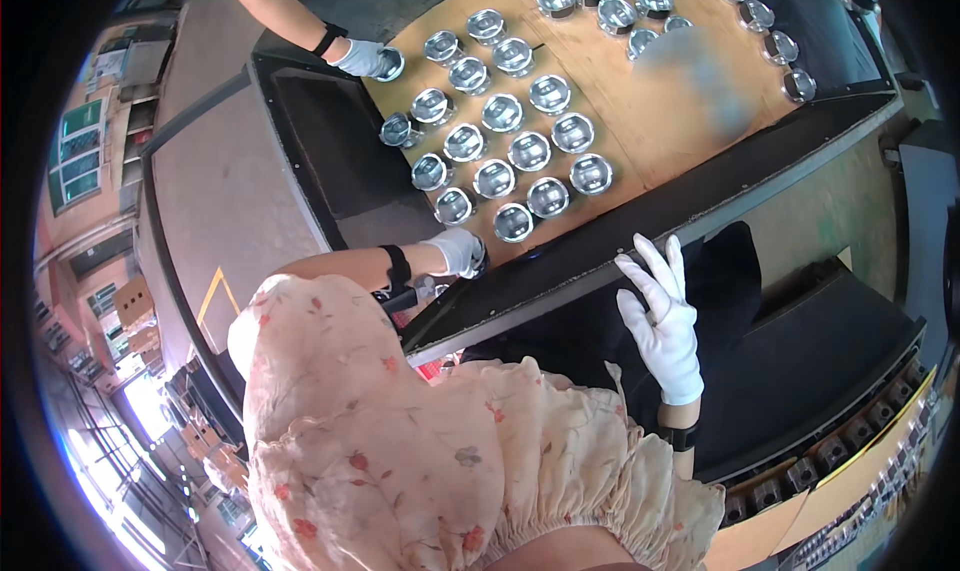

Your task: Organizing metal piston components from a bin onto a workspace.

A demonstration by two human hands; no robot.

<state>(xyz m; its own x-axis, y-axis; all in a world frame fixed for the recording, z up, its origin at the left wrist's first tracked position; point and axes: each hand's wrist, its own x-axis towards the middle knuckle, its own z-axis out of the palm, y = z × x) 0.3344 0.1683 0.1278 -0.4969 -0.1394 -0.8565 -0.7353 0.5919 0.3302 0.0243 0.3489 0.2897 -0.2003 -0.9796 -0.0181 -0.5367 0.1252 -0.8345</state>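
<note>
Rows of shiny metal pistons [502, 113] stand on a brown cardboard sheet [640, 166] over a dark-edged table. My left hand [455, 253], in a white glove, is closed round a piston [481, 262] at the cardboard's near left corner; its fingers hide most of that piston. Nearest to this hand is another piston [513, 223], standing just to its right. My right hand [662, 326], also white-gloved, hovers by the table's near edge with its fingers spread and nothing in them.
At the far left, another person's gloved hand [362, 59] grips a piston [389, 65]. More pistons [615, 16] stand at the far right, beside a blurred patch. A raised black table rim [660, 236] runs between me and the cardboard. Lower right, a rack [830, 451] holds several metal parts.
</note>
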